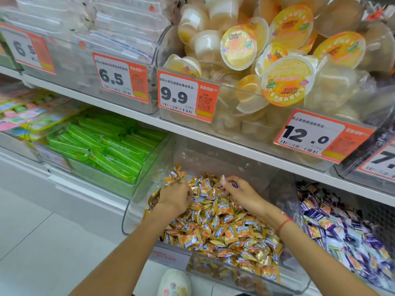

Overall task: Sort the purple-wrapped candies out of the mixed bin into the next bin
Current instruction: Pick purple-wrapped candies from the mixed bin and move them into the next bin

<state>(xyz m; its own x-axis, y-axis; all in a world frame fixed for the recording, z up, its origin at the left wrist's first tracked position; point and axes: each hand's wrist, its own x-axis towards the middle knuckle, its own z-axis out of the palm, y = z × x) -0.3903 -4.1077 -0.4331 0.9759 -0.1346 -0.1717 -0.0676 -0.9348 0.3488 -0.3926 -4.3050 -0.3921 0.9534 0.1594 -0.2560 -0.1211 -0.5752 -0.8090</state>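
A clear plastic bin [136,212] on the lower shelf holds a heap of gold-and-orange wrapped candies [224,233]. Both my hands are inside it, toward the back. My left hand [176,196] digs into the pile with fingers curled among the gold candies. My right hand [239,192] has its fingertips bent around a small purple-wrapped candy [234,185]. The bin to the right [299,189] is filled with purple and white wrapped candies [342,229].
A bin of green packets [106,144] stands to the left. The shelf above carries jelly cups [267,52] and orange price tags [186,97]. A white shoe [174,283] shows on the pale floor below the bin.
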